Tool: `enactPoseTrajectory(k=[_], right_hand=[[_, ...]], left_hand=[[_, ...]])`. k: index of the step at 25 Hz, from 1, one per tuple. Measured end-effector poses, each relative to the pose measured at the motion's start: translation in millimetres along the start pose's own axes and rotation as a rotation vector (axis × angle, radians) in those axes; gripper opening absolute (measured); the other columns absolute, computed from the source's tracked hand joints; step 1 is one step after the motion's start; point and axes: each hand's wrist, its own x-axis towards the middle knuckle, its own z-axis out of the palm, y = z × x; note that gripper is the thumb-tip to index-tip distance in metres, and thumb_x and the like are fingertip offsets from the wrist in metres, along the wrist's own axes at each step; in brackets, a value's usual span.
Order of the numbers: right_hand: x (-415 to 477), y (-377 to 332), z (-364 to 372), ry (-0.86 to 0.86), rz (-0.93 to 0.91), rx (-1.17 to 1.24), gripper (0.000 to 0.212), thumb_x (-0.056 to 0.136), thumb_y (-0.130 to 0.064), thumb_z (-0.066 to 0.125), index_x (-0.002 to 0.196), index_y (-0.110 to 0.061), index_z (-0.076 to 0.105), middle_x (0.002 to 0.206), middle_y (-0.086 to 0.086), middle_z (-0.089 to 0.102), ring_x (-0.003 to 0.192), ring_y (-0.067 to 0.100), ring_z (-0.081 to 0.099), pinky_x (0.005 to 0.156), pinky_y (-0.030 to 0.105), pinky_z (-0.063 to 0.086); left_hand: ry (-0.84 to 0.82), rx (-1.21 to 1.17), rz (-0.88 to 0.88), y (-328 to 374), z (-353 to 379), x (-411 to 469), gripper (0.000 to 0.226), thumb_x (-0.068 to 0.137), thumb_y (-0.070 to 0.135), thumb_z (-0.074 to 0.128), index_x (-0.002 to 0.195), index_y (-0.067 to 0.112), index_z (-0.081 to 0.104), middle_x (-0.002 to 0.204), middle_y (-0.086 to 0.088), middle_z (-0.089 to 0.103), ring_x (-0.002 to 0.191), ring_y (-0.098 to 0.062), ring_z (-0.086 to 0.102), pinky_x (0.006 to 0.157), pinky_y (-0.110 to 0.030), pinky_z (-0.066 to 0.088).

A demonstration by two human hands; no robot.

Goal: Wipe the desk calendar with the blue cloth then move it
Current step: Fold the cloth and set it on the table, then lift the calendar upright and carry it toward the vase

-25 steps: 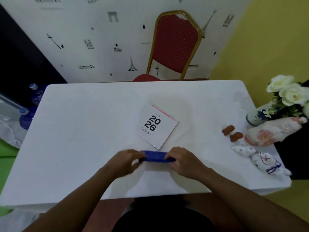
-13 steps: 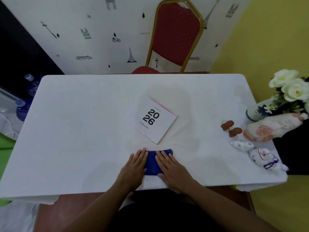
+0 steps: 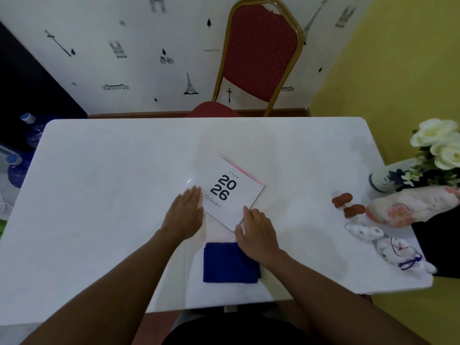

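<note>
A white desk calendar (image 3: pixel 232 192) printed "2026" lies flat and turned at an angle in the middle of the white table (image 3: pixel 99 195). The blue cloth (image 3: pixel 229 263), folded into a square, lies just in front of it near the table's front edge, with no hand holding it. My left hand (image 3: pixel 185 212) is flat with fingers together at the calendar's left corner. My right hand (image 3: pixel 256 235) rests at the calendar's near corner, fingertips touching its edge, its wrist over the cloth's right corner.
At the right edge stand a vase with white flowers (image 3: pixel 438 148), a floral pouch (image 3: pixel 408 205), two brown mushroom figures (image 3: pixel 348 204) and small white cloth animals (image 3: pixel 388 245). A red chair (image 3: pixel 258 53) stands behind the table. Water bottles (image 3: pixel 22 150) are on the floor at left.
Both hands have left the folded blue cloth and moved forward to the calendar's near corners. The cloth stays flat on the table.
</note>
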Motion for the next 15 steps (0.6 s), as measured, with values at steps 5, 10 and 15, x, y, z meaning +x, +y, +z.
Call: enactPoseTrajectory(k=[5, 10, 15], right_hand=[[26.5, -24.4, 1.1, -0.02, 0.422, 0.296, 0.076, 0.095, -0.037, 0.055, 0.157, -0.006, 0.024, 0.141, 0.01, 0.042, 0.125, 0.026, 0.049, 0.097, 0.037, 0.05], [43.2, -38.4, 3.9, 0.085, 0.631, 0.675, 0.042, 0.091, -0.021, 0.06, 0.131, -0.017, 0.048, 0.127, 0.005, 0.041, 0.111, 0.026, 0.056, 0.077, 0.027, 0.046], [48.8, -36.2, 0.2, 0.16, 0.699, 0.873, 0.049, 0.096, -0.008, 0.052, 0.144, -0.016, 0.047, 0.136, 0.008, 0.039, 0.111, 0.024, 0.058, 0.088, 0.028, 0.048]], left_hand=[[-0.035, -0.18, -0.131, -8.5, -17.5, 51.4, 0.067, 0.102, 0.021, 0.042, 0.157, 0.004, 0.009, 0.167, -0.016, 0.009, 0.155, -0.03, 0.007, 0.126, -0.044, 0.011], [-0.049, -0.355, -0.144, -16.0, -13.6, 70.0, 0.071, 0.098, 0.017, 0.051, 0.157, 0.005, 0.013, 0.166, -0.014, 0.019, 0.153, -0.03, 0.016, 0.125, -0.043, 0.016], [0.079, -0.492, -0.253, -9.2, -18.6, 73.0, 0.075, 0.087, 0.018, 0.066, 0.152, 0.01, 0.03, 0.144, -0.016, 0.045, 0.137, -0.034, 0.037, 0.114, -0.046, 0.033]])
